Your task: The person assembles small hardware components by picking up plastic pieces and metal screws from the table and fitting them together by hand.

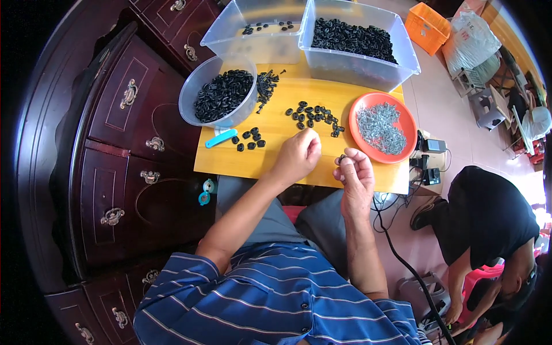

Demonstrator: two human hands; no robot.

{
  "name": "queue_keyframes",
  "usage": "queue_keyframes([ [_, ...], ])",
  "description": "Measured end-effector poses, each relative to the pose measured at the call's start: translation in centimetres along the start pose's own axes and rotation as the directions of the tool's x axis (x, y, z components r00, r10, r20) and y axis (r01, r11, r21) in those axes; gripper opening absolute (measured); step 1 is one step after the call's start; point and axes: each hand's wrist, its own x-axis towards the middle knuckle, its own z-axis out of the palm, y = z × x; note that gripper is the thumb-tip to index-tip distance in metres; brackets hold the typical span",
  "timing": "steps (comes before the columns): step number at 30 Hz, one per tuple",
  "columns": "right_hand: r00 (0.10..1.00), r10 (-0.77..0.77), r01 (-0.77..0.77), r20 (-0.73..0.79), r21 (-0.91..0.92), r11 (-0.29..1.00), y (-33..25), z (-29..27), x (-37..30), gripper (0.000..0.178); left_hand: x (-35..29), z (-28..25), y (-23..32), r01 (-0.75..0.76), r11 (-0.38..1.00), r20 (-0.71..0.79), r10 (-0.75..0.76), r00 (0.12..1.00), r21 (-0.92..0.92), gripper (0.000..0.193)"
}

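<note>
Above the near part of the yellow table [230, 163], my left hand [297, 154] is closed, and whatever its curled fingers hold is hidden. Beside it, my right hand [356, 172] pinches a small black part [340, 158] between thumb and fingertips. Loose black oval pieces [310, 115] are scattered just beyond both hands. A smaller group of black pieces [250, 138] lies left of my left hand, next to a light-blue handled tool [221, 138]. To the right stands a red-orange plate [410, 123] bearing many small silver metal pins or screws [379, 129].
A round clear tub [186, 106] full of black parts stands at the left, with black screw-like pieces [265, 86] beside it. Two clear bins [359, 68] [253, 49] are at the back. Dark drawers [126, 144] border the left. Cables [402, 259] and a crouching person [489, 213] are at right.
</note>
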Motion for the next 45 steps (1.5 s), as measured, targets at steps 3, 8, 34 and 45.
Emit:
queue_keyframes([
  [3,1.0,0.02,-0.018,0.02,-0.07,0.997,0.4,-0.1,-0.2,0.017,-1.6,-0.6,0.5,0.168,0.936,0.003,-0.176,0.984,-0.31,0.007],
  [8,0.998,0.022,-0.016,0.054,-0.104,0.994,0.6,0.0,-0.3,0.017,-2.3,-2.1,1.1,0.148,0.899,0.028,-0.15,0.988,-0.411,0.011],
  [34,0.996,0.015,0.002,0.088,-0.182,0.983,1.0,0.1,-0.5,0.017,-1.8,-2.8,4.4,0.038,0.936,0.043,-0.025,0.999,-0.351,0.026],
  [45,0.997,-0.042,0.059,0.072,-0.242,0.969,1.1,0.2,-0.5,0.014,-2.0,-2.8,3.6,0.206,0.845,0.151,-0.15,0.977,-0.493,0.031],
])
